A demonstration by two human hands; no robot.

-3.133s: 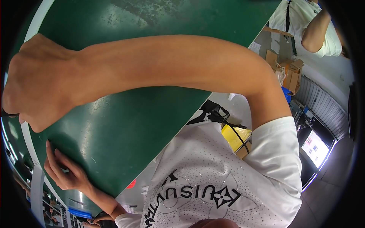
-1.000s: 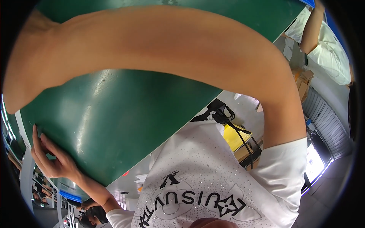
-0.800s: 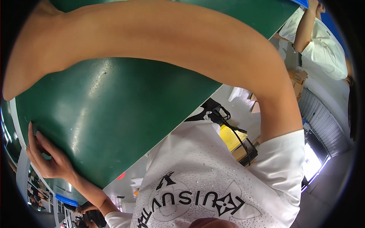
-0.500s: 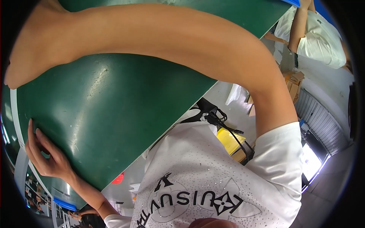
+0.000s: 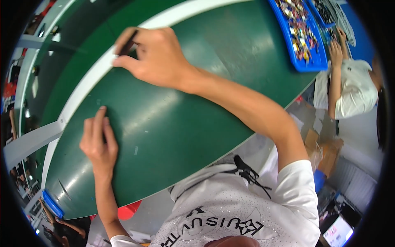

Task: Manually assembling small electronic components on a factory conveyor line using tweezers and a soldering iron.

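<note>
My right hand (image 5: 160,57) is raised over the green tabletop (image 5: 197,140), close to its far white edge. Its fingers and thumb are closed around a small, dark, narrow object (image 5: 130,43), too blurred to name. Nearer to me on the left, my left hand (image 5: 98,142) rests at the tabletop with its index finger stretched out and other fingers partly bent. I see nothing held in it.
At the upper right stands a blue tray (image 5: 293,61) of small multicoloured parts, with another blue tray (image 5: 314,14) of dark pieces beside it. A co-worker (image 5: 354,88) in white sits there. A blue tray (image 5: 52,203) lies at the far left, near a red stool-like object (image 5: 128,210).
The view has swung, bringing the blue parts tray into sight. My right arm, which stretched across the top with its fingers out of view, is drawn back and its hand shows a dark object.
</note>
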